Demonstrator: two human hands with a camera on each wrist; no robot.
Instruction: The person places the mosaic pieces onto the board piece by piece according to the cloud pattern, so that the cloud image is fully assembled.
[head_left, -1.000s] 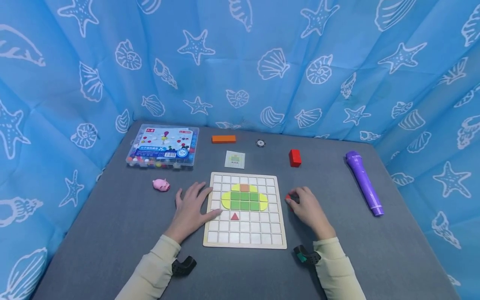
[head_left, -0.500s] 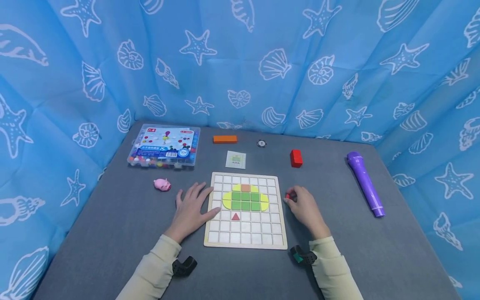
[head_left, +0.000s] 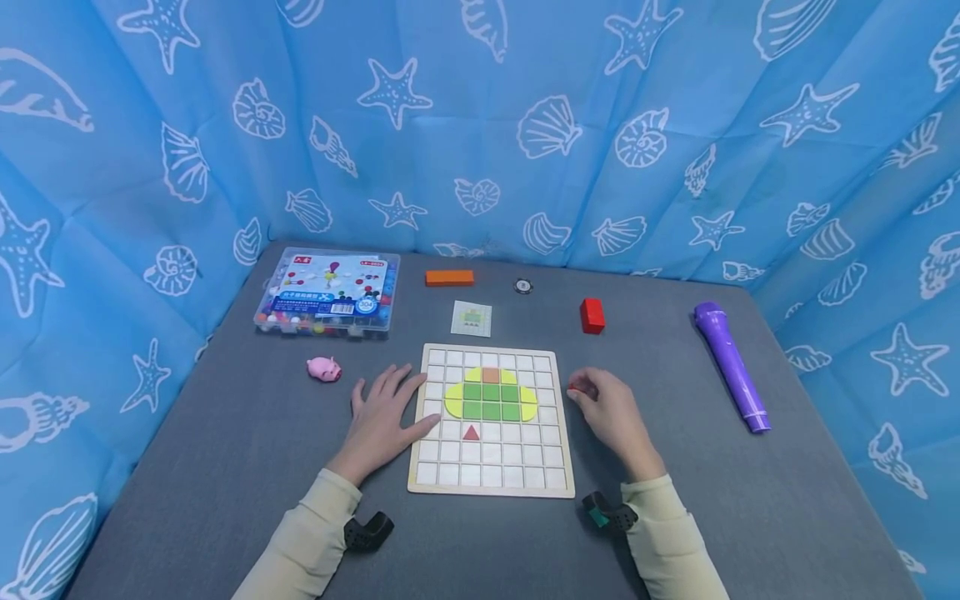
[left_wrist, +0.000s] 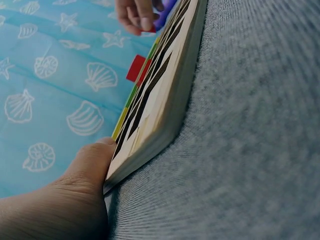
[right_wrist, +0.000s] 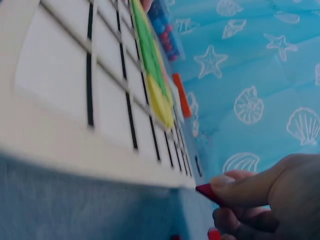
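A square wooden grid board (head_left: pixel 491 486) lies flat on the table. On it yellow pieces (head_left: pixel 453 401) flank green squares (head_left: pixel 491 402), with an orange square (head_left: pixel 490 375) above them and a red triangle (head_left: pixel 471 433) below. My left hand (head_left: pixel 381 427) rests at the board's left edge, fingers spread, thumb over the rim. Just off the right edge, my right hand (head_left: pixel 611 419) pinches a small red pointed tile (right_wrist: pixel 207 192) between thumb and finger. Under that hand, in the right wrist view, another red piece (right_wrist: pixel 214 234) shows partly.
Behind the board are a pattern card (head_left: pixel 472 318), an orange block (head_left: pixel 449 278), a round chip (head_left: pixel 522 287) and a red block (head_left: pixel 592 317). A pink pig (head_left: pixel 324 369) and a clear box of beads (head_left: pixel 326 293) stand left; a purple microphone (head_left: pixel 731 367) lies right.
My right hand has shifted slightly left and away from me, and the red piece at its fingertips shows less in the head view. The left hand stays on the board's edge.
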